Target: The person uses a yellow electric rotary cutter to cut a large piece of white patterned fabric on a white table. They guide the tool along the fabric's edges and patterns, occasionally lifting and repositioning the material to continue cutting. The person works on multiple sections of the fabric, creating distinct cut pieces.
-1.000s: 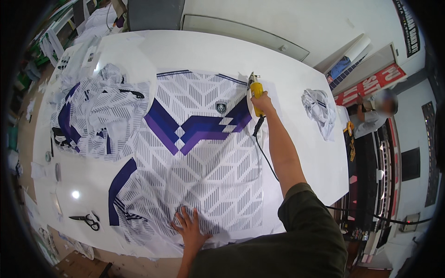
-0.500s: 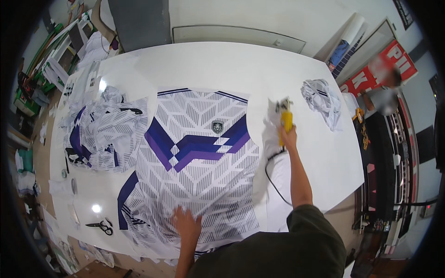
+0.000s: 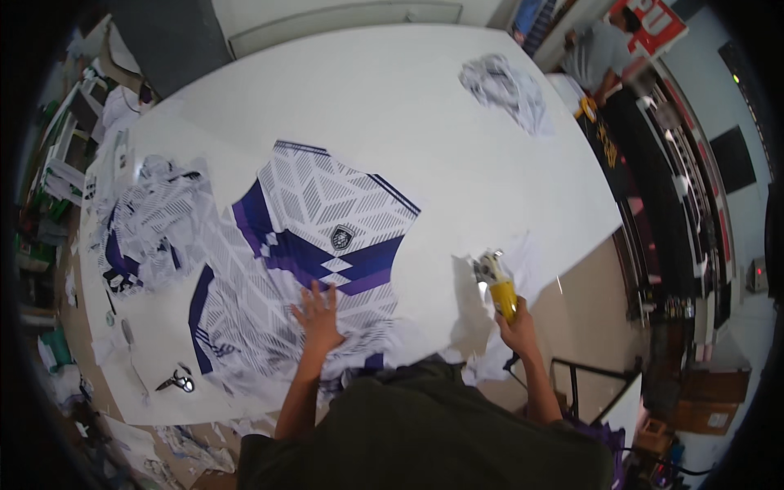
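A white jersey panel (image 3: 298, 192) with grey stripes, a purple and navy band and a dark crest lies on the table, its lower part bunched near my body. My left hand (image 3: 321, 321) rests on the panel just below the band, fingers spread. In my right hand (image 3: 518, 328) is a yellow electric fabric cutter (image 3: 504, 299), held by its body with the metal head pointing away from me. The cutter is right of the panel, over white scrap material (image 3: 521, 260) by the table's near right edge. Its blade is too small to make out.
A heap of patterned fabric pieces (image 3: 155, 216) lies at the left, with black-handled scissors (image 3: 183, 380) nearer me. A crumpled white piece (image 3: 505, 90) sits at the far right of the white table (image 3: 384, 90). Beyond the right edge, a person (image 3: 600, 53) is beside a long black machine (image 3: 665, 180).
My view has shifted. The cutter in my right hand has come nearer me, and my left hand has moved up the panel towards the band. The panel's lower part is more bunched.
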{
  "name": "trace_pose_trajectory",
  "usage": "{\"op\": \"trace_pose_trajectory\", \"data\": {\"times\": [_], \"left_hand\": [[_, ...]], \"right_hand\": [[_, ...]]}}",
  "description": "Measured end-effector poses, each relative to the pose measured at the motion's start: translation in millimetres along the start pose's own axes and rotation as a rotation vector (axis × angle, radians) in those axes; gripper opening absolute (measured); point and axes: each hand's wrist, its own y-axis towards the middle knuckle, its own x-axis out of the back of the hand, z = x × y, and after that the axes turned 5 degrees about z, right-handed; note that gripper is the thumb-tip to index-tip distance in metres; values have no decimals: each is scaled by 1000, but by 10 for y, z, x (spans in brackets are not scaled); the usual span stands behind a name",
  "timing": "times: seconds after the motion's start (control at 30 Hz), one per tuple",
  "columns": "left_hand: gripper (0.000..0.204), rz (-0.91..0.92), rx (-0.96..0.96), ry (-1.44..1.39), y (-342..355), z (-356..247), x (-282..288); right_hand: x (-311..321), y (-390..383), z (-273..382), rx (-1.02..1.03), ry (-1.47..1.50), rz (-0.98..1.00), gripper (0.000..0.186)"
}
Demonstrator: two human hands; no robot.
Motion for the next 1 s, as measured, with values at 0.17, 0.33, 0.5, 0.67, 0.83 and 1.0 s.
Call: {"op": "trace_pose_trajectory", "data": {"times": [0.17, 0.33, 0.5, 0.67, 0.83, 1.0], "left_hand": [[139, -177, -98, -166, 20, -64, -91], [141, -76, 88, -196, 56, -250, -149], [144, -101, 9, -151, -110, -72, -210], [145, -108, 6, -158, -63, -38, -272], [144, -118, 10, -186, -75, -50, -263], [143, -116, 19, -200, -82, -37, -259]], "right_hand": [[-217, -458, 163, 99, -87, 126, 62], [-351, -410, 252, 69, -102, 160, 63], [-416, -72, 269, 204, -109, 150, 62], [-428, 44, 335, 203, -109, 195, 61], [-420, 189, 419, 212, -115, 211, 61], [-407, 244, 447, 184, -161, 223, 62]]}}
